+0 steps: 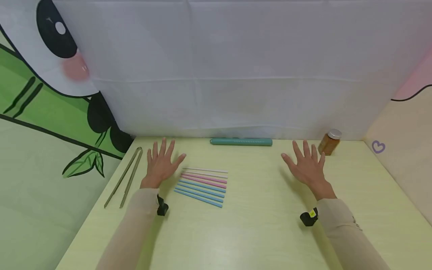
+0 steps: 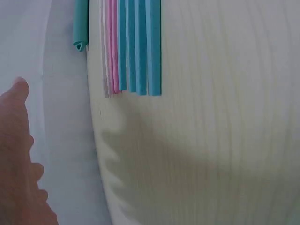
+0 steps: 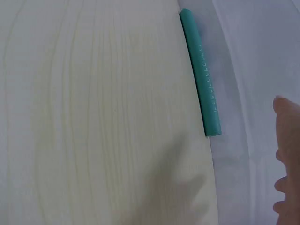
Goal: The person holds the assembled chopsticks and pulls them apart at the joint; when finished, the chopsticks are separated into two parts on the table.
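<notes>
Your left hand (image 1: 160, 164) and right hand (image 1: 308, 167) are spread. Colored sticks (image 1: 202, 186) lie between them, near the left. Just past the right stands a brown jar (image 1: 329, 145), lid (image 1: 335, 133) on; its filling is hard to tell.

8 blue, pink, white sticks (image 1: 202, 186) lie aligned, brown jar (image 1: 329, 144) upright

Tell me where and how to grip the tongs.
I'd pinch the tongs from above, across both prongs at mid-length, with the left hand: they lie to its left, bend at the far end, prongs spread apart toward the near side, so squeezing should close them.
</notes>
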`<state>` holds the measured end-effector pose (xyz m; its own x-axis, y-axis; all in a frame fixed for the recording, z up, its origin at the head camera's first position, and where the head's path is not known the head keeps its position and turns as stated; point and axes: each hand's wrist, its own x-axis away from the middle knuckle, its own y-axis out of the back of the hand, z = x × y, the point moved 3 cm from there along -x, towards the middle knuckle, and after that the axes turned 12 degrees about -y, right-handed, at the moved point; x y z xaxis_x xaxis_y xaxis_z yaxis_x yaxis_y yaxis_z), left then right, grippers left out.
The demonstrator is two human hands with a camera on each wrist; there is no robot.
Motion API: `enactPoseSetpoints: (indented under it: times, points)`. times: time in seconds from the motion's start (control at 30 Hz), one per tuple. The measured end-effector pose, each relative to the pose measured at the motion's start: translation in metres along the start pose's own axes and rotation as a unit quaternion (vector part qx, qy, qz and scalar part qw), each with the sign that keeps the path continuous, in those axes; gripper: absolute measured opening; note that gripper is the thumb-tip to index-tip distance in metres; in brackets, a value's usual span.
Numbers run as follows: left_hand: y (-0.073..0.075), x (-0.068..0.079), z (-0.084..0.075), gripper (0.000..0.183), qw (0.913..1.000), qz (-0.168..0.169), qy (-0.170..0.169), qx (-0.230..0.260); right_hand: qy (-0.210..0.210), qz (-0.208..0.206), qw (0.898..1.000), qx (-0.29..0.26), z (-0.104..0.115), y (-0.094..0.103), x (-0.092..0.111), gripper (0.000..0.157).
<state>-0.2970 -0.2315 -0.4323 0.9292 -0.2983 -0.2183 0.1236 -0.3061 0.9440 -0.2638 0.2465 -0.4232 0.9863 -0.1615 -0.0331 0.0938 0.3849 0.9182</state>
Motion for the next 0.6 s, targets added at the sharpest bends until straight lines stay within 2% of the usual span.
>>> enactPoseSetpoints:
  times: [0.13,0.23,0.3,0.43,0.6]
  points:
    - [0.003,-0.004,0.003,0.069,0.997,-0.036,-0.06,0.032,0.055,-0.03,0.997,-0.043,0.014,-0.017,-0.005,0.077]
    - [0.005,-0.007,0.006,0.059,0.9927,-0.041,-0.088,0.071,0.099,-0.028,0.99,-0.096,0.032,-0.034,-0.006,0.073]
    - [0.004,-0.008,0.01,0.055,0.9901,-0.035,-0.091,0.101,0.118,-0.012,0.984,-0.13,0.046,-0.044,-0.006,0.07]
    - [-0.005,-0.009,0.014,0.052,0.9831,-0.005,-0.075,0.167,0.133,0.023,0.972,-0.19,0.075,-0.066,-0.004,0.061]
    - [-0.018,-0.009,0.009,0.042,0.9737,0.035,-0.067,0.215,0.135,0.06,0.963,-0.226,0.1,-0.092,-0.001,0.051]
